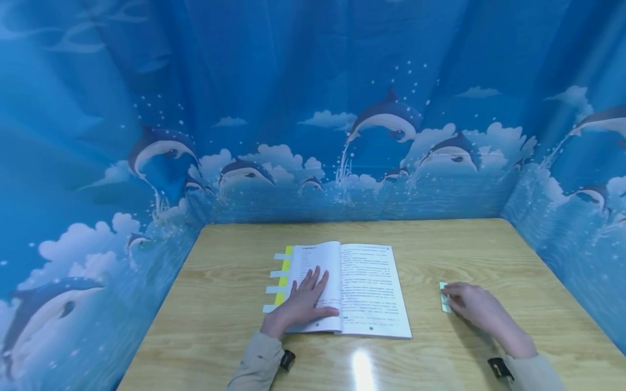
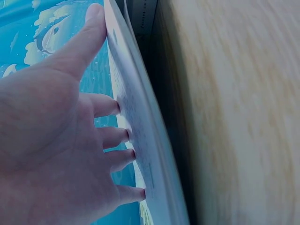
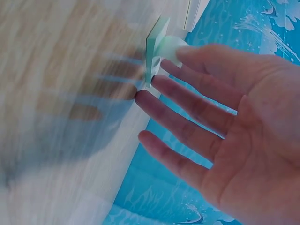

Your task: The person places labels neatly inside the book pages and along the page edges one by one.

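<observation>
An open book point(image 1: 374, 288) lies on the table, its pages printed with text. My left hand point(image 1: 303, 305) is spread over the left page, fingers straight and fingertips on the paper. Pale sticky tabs point(image 1: 277, 274) jut out from the book's left side, beside a yellow strip point(image 1: 288, 255). To the right of the book is a small pale green sticky note pad point(image 1: 445, 305). My right hand point(image 1: 475, 305) is over it. In the right wrist view, thumb and forefinger pinch a sticky note point(image 3: 168, 48) that curls up from the pad; the other fingers extend loosely near the tabletop.
The wood-grain table point(image 1: 235, 244) is enclosed at the back and sides by a blue curtain point(image 1: 274, 81) printed with dolphins and clouds. A bright light reflection point(image 1: 362, 369) shows on the tabletop near the front. Dark bands sit at both wrists.
</observation>
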`<state>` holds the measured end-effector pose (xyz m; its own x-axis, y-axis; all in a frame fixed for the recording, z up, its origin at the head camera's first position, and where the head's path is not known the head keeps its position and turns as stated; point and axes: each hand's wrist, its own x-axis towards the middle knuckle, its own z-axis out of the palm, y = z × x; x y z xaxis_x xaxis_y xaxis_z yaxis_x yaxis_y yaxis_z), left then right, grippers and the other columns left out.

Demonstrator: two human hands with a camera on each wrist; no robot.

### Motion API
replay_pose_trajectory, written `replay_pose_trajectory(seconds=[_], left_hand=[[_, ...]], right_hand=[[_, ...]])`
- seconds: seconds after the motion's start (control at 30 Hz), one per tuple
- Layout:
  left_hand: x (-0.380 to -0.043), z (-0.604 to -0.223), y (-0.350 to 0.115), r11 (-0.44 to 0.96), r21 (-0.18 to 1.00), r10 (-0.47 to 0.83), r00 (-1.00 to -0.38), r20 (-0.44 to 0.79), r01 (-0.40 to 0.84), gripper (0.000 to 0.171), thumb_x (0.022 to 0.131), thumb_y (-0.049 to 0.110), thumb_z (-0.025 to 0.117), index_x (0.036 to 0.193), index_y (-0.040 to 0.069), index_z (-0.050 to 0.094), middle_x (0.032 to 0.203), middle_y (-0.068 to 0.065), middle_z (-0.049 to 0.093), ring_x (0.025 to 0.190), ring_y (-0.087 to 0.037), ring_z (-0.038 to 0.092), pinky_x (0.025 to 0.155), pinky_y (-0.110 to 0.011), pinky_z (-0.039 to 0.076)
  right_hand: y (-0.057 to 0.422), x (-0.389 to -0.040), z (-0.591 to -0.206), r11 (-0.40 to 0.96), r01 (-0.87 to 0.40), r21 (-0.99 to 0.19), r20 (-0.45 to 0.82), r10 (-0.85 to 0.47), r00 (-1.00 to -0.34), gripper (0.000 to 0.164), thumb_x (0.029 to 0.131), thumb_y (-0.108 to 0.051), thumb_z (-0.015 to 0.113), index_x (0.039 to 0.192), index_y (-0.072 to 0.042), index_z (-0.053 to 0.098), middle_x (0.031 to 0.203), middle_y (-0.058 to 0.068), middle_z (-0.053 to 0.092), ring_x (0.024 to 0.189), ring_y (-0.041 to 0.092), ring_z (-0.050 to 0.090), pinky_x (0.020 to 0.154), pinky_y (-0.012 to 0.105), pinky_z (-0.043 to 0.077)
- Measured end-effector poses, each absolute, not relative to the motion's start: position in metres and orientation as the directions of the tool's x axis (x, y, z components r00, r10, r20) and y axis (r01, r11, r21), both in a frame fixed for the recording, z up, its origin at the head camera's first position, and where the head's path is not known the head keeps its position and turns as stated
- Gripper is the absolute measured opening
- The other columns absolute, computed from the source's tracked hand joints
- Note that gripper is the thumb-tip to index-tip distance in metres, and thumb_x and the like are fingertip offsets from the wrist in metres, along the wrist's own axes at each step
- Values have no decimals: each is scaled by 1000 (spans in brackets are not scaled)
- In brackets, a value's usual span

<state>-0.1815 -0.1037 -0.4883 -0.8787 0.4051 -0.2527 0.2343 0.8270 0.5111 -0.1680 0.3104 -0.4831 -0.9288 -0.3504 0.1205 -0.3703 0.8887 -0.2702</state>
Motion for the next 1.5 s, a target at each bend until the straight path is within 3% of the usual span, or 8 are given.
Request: replay_pose_trajectory(seconds=[0.2, 0.47, 0.6, 0.8, 0.93, 1.03, 1.33, 1.5], left_hand=[[-181, -487, -103, 824, 517, 405, -880, -249, 233, 99, 91, 65, 62, 164, 15, 16, 171, -10, 2, 157, -31, 0, 124, -62, 4], [-182, -488, -104, 819, 514, 418, -877, -235, 253, 99, 92, 64, 62, 164, 15, 16, 171, -11, 2, 157, -32, 0, 123, -64, 4], [-183, -490, -104, 821, 513, 417, -878, -236, 252, 99, 92, 65, 61, 164, 15, 16, 171, -10, 2, 157, -32, 0, 123, -64, 4], [-183, -491, -104, 827, 507, 408, -880, -245, 242, 100, 91, 67, 61, 164, 16, 16, 171, -9, 2, 157, -31, 0, 123, -63, 5], [-183, -490, -104, 825, 511, 409, -879, -246, 241, 100, 91, 66, 61, 164, 15, 16, 171, -10, 2, 157, -31, 0, 123, -63, 4], [-183, -490, -105, 822, 515, 415, -876, -247, 245, 99, 92, 65, 61, 164, 15, 16, 171, -11, 2, 157, -32, 0, 123, -63, 4], [-184, -490, -105, 824, 508, 419, -874, -248, 251, 99, 92, 65, 61, 164, 14, 15, 171, -12, 2, 157, -33, 1, 123, -64, 5], [-184, -491, -105, 824, 510, 417, -874, -251, 247, 99, 92, 66, 60, 164, 15, 15, 171, -11, 2, 157, -32, 1, 123, -64, 5]], right_hand=[[312, -172, -482, 890, -348, -294, 94, -335, -937, 31, 81, -1, 74, 112, 5, 73, 111, 24, 69, 88, 33, 69, 73, 49, 58], [314, -175, -480, 887, -325, -326, 47, -329, -943, 38, 82, -9, 79, 115, 8, 71, 112, 24, 66, 95, 39, 67, 79, 54, 57], [314, -176, -482, 885, -337, -321, 67, -334, -940, 37, 82, -7, 79, 115, 7, 71, 113, 23, 64, 91, 35, 67, 74, 50, 58], [313, -179, -485, 887, -367, -279, 115, -349, -930, 41, 80, -2, 78, 118, 10, 68, 121, 30, 59, 94, 40, 67, 75, 52, 58], [312, -186, -487, 894, -364, -262, 116, -345, -931, 36, 80, 1, 79, 113, 10, 69, 112, 27, 64, 94, 41, 67, 79, 54, 58], [313, -191, -490, 886, -356, -297, 114, -337, -934, 32, 79, 2, 79, 109, 9, 71, 104, 22, 66, 85, 34, 68, 74, 49, 59], [310, -207, -490, 896, -348, -275, 115, -329, -937, 12, 82, -2, 77, 93, -5, 74, 87, 8, 69, 77, 28, 67, 68, 49, 57], [305, -210, -485, 899, -301, -319, 58, -299, -953, 13, 84, -12, 79, 94, -7, 74, 83, 3, 69, 71, 19, 63, 61, 41, 53]])
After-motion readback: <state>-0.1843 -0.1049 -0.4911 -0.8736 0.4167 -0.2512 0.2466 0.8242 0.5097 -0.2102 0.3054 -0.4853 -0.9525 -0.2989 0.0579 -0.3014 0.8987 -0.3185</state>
